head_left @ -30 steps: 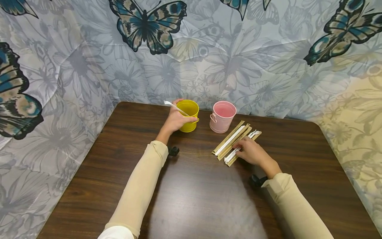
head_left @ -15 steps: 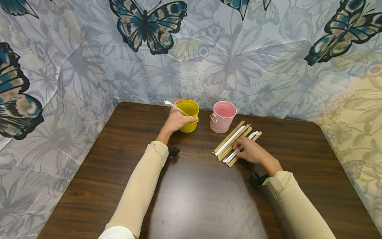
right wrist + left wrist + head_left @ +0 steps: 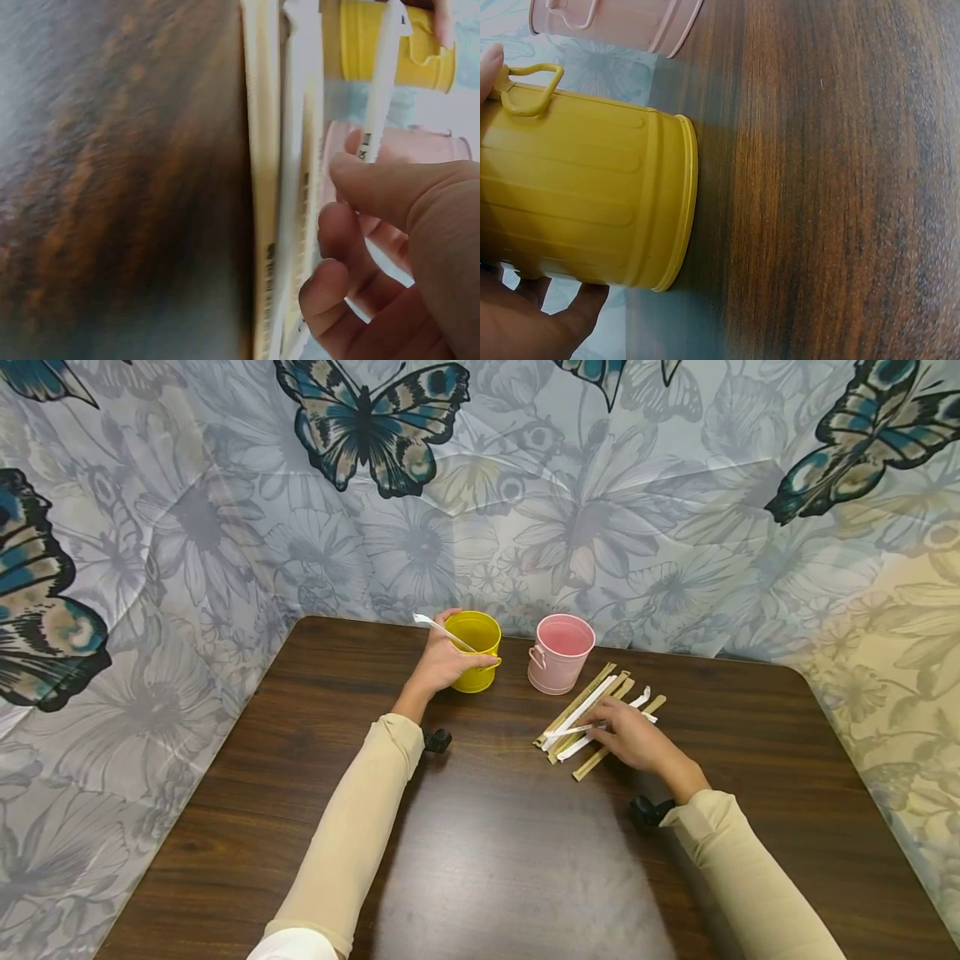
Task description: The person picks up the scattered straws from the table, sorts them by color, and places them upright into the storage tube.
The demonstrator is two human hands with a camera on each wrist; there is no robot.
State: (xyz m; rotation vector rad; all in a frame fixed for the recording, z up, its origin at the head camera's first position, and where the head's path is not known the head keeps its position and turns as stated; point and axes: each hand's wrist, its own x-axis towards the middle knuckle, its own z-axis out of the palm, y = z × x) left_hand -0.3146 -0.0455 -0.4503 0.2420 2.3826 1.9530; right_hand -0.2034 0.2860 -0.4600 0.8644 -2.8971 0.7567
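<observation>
My left hand (image 3: 441, 660) grips the yellow bucket (image 3: 577, 187) around its side, thumb by the small handle. A white paper-wrapped straw (image 3: 442, 632) leans in that bucket, its end above the rim. Between thumb and fingertips my right hand (image 3: 628, 733) pinches another white wrapped straw (image 3: 382, 75), raised over the row of straws. Below it on the table lie brown-wrapped straws (image 3: 594, 763) and white-wrapped straws (image 3: 574, 747), side by side and slanted. Part of the row is hidden by the right hand.
A pink bucket (image 3: 561, 653) stands upright between the yellow bucket and the straws. Both buckets are close to the far edge of the brown wooden table (image 3: 495, 860). Behind rises a floral cloth with butterflies (image 3: 420, 543).
My right hand has picked a white wrapped straw out of the row and turned it across the others. The outermost brown straw now lies slightly apart. The left hand has stayed still.
</observation>
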